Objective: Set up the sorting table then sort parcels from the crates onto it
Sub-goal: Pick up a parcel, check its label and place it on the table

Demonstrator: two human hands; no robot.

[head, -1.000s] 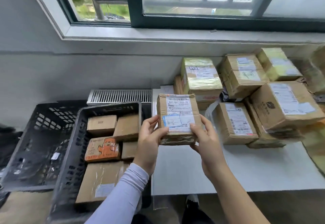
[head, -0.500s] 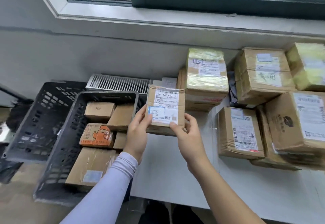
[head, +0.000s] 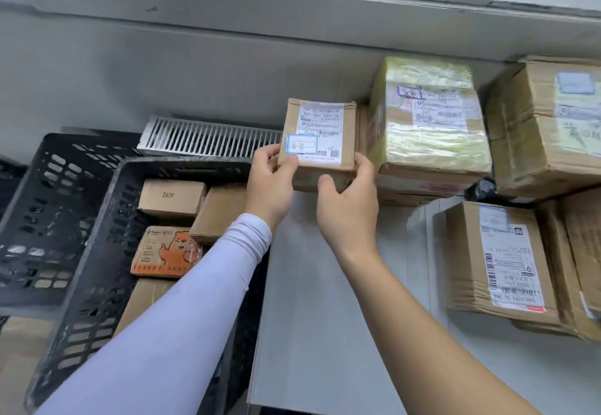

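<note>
You are holding a small brown parcel (head: 318, 144) in both hands, near the middle of the frame and a bit up. Your left hand (head: 270, 183) has its thumb curled over the front corner by the blue sticker, and your right hand (head: 349, 209) grips the bottom right corner with the fingers wrapped round the side. The parcel is at the back left corner of the white table (head: 325, 300), just beside the big shiny taped box (head: 429, 125). I cannot tell if it is touching the table yet. It looks like you are about to set it down there. Keep it flat with the label facing up, so you can still read it. Slide it close to the shiny box but do not bump that box. Watch the table's left edge, which is right under your left hand; past it is the dark crate (head: 97, 252) with more parcels inside. The bare part of the table runs down the middle toward the bottom of the frame, so pull your hands back that way. The right side is full of stacked boxes (head: 494, 261).
</note>
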